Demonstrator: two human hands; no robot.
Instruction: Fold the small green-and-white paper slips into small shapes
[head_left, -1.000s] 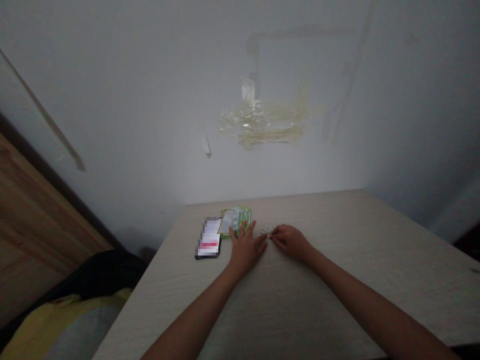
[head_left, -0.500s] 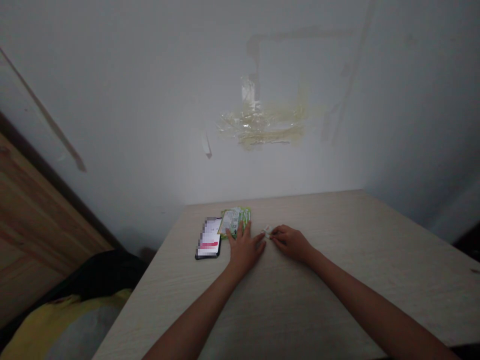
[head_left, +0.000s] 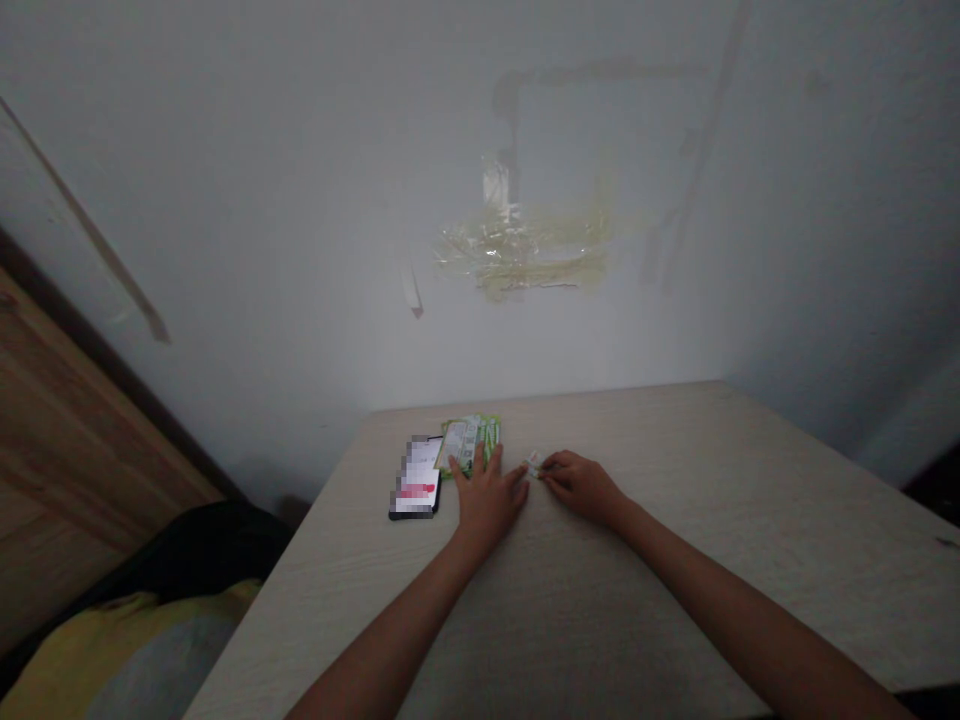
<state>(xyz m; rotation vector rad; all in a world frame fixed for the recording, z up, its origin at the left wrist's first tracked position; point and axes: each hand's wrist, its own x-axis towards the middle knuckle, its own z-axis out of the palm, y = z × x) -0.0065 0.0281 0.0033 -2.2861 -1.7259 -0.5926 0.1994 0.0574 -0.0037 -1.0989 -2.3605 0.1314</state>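
My left hand [head_left: 486,492] lies flat on the pale wooden table [head_left: 675,580], fingers spread, its fingertips on the near edge of a stack of green and white packets [head_left: 469,438]. My right hand [head_left: 579,482] rests just to the right, fingers pinched on a small white piece [head_left: 532,463] that lies between both hands. What that piece is I cannot make out.
A phone [head_left: 418,476] with a lit screen lies left of the packets. The table stands against a white wall with yellowed tape remains [head_left: 525,245]. At the left are a wooden panel [head_left: 67,440] and yellow and dark cloth [head_left: 127,630] below the table's edge.
My left hand has crept slightly forward and left, further onto the packets. The right hand and the small white piece have hardly moved.
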